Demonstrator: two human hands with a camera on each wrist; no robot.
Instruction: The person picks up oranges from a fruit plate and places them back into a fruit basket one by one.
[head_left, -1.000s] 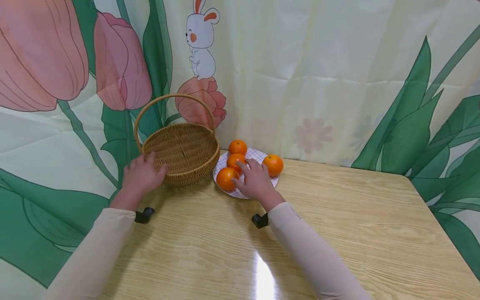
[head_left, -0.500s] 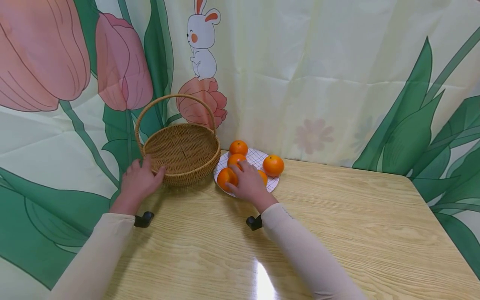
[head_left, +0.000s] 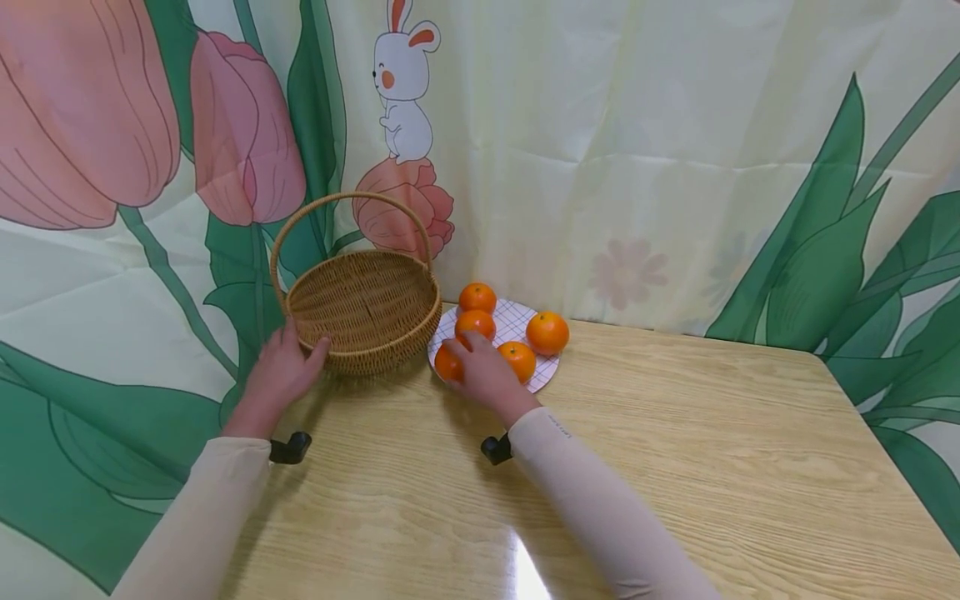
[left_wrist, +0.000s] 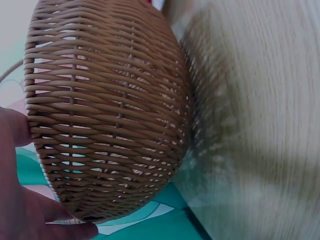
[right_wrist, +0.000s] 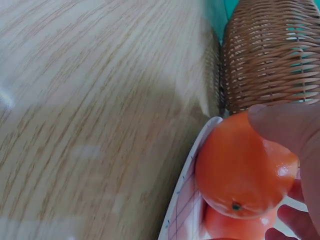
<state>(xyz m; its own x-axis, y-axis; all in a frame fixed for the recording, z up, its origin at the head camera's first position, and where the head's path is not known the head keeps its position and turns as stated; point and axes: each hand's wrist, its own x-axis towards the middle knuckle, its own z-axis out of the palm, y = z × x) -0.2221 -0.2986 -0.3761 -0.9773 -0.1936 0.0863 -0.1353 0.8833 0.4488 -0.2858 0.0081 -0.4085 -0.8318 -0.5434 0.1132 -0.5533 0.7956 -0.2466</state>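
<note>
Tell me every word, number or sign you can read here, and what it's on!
There is no text I can read for sure.
Right sleeve, near the cuff: tiny marks that look like writing, too small and blurred to read.
Basket, plate, oranges, table: no writing that I can see.
Curtain: pictures, no words in sight.

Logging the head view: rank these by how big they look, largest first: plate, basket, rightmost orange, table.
1. Table, by far
2. Basket, with or without its handle
3. Plate, partly hidden from view
4. Rightmost orange

None of these look alike in size.
</note>
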